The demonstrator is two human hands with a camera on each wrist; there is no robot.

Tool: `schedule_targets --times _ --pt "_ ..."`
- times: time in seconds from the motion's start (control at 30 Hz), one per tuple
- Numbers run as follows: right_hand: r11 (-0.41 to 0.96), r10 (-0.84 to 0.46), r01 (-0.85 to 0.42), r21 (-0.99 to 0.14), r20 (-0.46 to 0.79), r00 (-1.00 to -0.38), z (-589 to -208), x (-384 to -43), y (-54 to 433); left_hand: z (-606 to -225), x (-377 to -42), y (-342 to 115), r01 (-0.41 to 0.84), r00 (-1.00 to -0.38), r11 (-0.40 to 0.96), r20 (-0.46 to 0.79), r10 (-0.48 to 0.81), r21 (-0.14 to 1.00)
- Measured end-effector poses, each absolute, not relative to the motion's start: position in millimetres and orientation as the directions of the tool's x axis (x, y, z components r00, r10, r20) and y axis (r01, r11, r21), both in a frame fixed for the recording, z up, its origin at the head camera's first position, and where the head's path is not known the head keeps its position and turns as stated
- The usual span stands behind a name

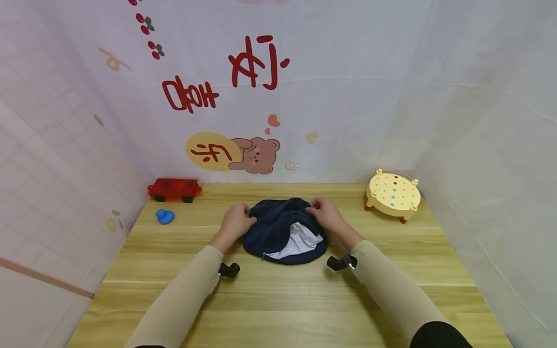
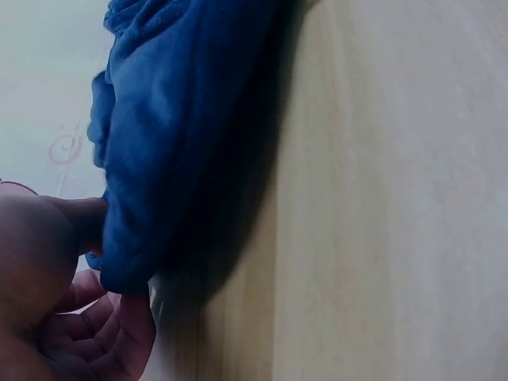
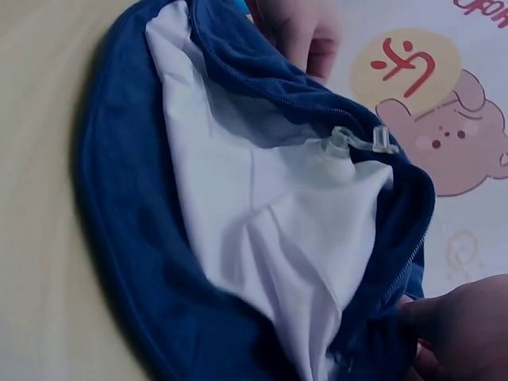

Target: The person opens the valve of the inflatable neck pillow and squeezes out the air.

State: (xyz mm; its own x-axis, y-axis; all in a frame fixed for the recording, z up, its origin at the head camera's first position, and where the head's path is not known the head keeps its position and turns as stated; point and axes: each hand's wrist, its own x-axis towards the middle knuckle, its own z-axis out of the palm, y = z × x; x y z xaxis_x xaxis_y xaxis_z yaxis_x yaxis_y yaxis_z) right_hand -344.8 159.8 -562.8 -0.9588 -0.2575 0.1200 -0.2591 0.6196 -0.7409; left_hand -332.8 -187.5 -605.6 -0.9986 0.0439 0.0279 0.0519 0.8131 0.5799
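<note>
A navy plush zippered cover (image 1: pixel 270 224) lies on the wooden table, its zip (image 3: pixel 313 101) undone. Through the gap shows a crumpled white inflatable liner (image 3: pixel 270 210) with a clear valve (image 3: pixel 337 147) whose cap hangs beside it; together they look like a deflated inflatable pillow. My left hand (image 1: pixel 237 221) pinches the cover's left edge between thumb and fingers, as the left wrist view shows up close. At the upper right side, my right hand (image 1: pixel 327 213) pinches the fabric near the zip; the right wrist view shows part of that hand.
At the back left stand a red toy cart (image 1: pixel 175 189) with dark wheels and a blue toy duck (image 1: pixel 165 216). A round yellow pegboard with short legs (image 1: pixel 393 195) sits at the back right. Printed white cloth (image 1: pixel 339 96) walls off the wooden table (image 1: pixel 278 299).
</note>
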Motion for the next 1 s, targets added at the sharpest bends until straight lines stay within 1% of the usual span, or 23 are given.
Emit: schedule_targets --times 0.13,0.2,0.27,0.4,0.47,0.53,0.63,0.73,0.83,0.9,0.97,1.0 --pt "0.614 -0.214 -0.228 -0.756 0.119 -0.97 -563 -345 168 -601 -330 -191 0.03 -1.0 0.809 0.013 0.028 0.587" --pt "0.622 -0.185 -0.208 -0.755 0.117 -0.976 -563 -346 172 -599 -327 -194 0.047 -0.999 0.804 0.038 0.03 0.592" --pt "0.637 -0.153 -0.186 -0.748 0.114 -0.982 -563 -346 176 -586 -319 -194 0.047 -0.999 0.795 0.039 0.029 0.605" --pt "0.675 -0.083 -0.127 -0.726 0.096 -0.992 -567 -347 187 -553 -297 -192 -0.022 -1.0 0.787 -0.018 -0.014 0.617" --pt "0.686 -0.061 -0.109 -0.719 0.093 -0.994 -568 -347 192 -564 -303 -201 -0.056 -0.998 0.789 -0.049 -0.033 0.612" --pt "0.683 -0.04 -0.096 -0.725 0.094 -0.995 -568 -347 196 -583 -313 -212 -0.048 -0.999 0.789 -0.04 -0.03 0.612" --pt "0.672 -0.03 -0.098 -0.734 0.105 -0.994 -569 -347 199 -592 -316 -220 -0.044 -0.999 0.777 -0.048 -0.018 0.628" --pt "0.66 -0.016 -0.099 -0.745 0.117 -0.993 -569 -345 199 -555 -289 -206 -0.088 -0.995 0.775 -0.095 -0.036 0.626" --pt "0.647 -0.029 -0.1 -0.756 0.106 -0.994 -563 -335 198 -526 -266 -194 -0.109 -0.993 0.814 -0.094 -0.068 0.57" --pt "0.642 -0.046 -0.097 -0.761 0.088 -0.995 -556 -326 197 -517 -256 -188 -0.072 -0.997 0.849 -0.039 -0.06 0.524" --pt "0.642 -0.079 -0.097 -0.761 0.06 -0.995 -548 -316 197 -510 -248 -182 0.004 -1.0 0.876 0.01 -0.001 0.482" --pt "0.649 -0.091 -0.091 -0.755 0.042 -0.995 -546 -313 197 -508 -243 -180 0.055 -0.998 0.882 0.025 0.049 0.468"
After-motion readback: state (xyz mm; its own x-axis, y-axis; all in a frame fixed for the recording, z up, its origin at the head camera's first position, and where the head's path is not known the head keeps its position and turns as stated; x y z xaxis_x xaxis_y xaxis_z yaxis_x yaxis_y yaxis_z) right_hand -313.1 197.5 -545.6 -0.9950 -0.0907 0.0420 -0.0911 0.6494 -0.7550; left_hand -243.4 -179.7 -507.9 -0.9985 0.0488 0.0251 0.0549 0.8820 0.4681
